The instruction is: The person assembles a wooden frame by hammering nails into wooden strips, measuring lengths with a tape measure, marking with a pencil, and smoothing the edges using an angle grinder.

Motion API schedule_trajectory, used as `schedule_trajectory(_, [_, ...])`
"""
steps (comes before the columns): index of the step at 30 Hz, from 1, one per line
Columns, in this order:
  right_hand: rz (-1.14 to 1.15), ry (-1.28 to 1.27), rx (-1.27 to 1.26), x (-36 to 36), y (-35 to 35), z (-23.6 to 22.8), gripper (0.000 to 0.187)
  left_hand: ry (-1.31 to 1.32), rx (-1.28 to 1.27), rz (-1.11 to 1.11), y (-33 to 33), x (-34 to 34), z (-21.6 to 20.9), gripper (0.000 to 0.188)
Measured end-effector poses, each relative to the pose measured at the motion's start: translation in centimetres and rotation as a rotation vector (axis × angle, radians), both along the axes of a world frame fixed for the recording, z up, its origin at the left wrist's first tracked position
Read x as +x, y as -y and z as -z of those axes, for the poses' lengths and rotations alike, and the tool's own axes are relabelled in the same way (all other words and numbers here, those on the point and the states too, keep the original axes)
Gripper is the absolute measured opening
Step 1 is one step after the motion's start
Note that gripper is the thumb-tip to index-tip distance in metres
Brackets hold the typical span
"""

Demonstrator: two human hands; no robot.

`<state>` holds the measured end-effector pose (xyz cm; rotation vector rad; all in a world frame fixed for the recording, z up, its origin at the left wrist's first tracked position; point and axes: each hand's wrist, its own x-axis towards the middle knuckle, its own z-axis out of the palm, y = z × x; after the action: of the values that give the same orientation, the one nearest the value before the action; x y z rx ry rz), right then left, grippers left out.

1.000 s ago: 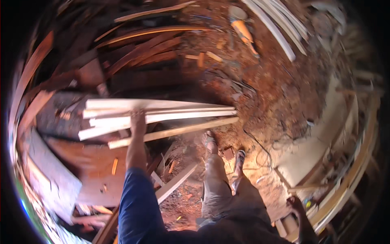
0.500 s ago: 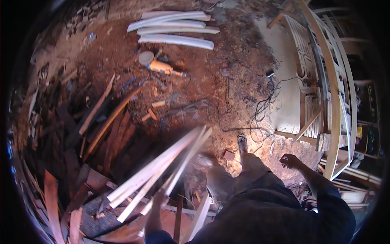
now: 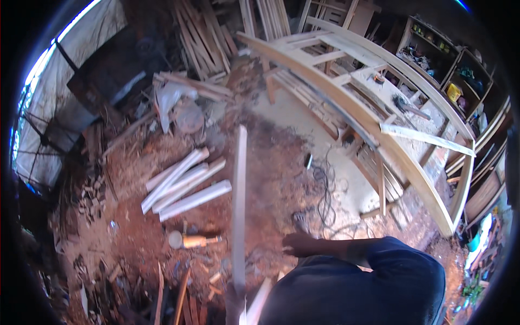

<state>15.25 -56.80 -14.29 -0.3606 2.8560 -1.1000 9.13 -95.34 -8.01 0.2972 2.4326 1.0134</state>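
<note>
The right hand (image 3: 297, 245) hangs open and empty, fingers spread, over the red dirt floor (image 3: 271, 179). The left hand is out of view at the lower edge, so I cannot tell its grip; a long wooden strip (image 3: 238, 206) rises from there, apparently carried. Four pale strips (image 3: 184, 187) already lie together on the floor nearby, beside a bottle (image 3: 190, 240)

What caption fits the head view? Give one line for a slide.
Long wooden slat pointing away over a sawdust floor, right hand open beside it, pale planks lying left.
</note>
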Motion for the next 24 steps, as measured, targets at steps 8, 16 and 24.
schedule_trajectory(8, [0.183, 0.122, -0.785, -19.0, -11.5, -17.8, 0.084, -0.401, 0.430, 0.099, -43.3, -25.2, -17.8, 0.032])
schedule_trajectory(16, [0.874, -0.300, -0.788, -28.6, -31.8, -25.0, 0.076, -0.469, 0.903, 0.394, -69.7, -38.0, -23.4, 0.045])
schedule_trajectory(24, [1.277, -0.423, -0.894, -39.4, -49.0, -20.5, 0.057, -0.108, 0.667, 0.584, -89.0, -50.0, -15.5, 0.031])
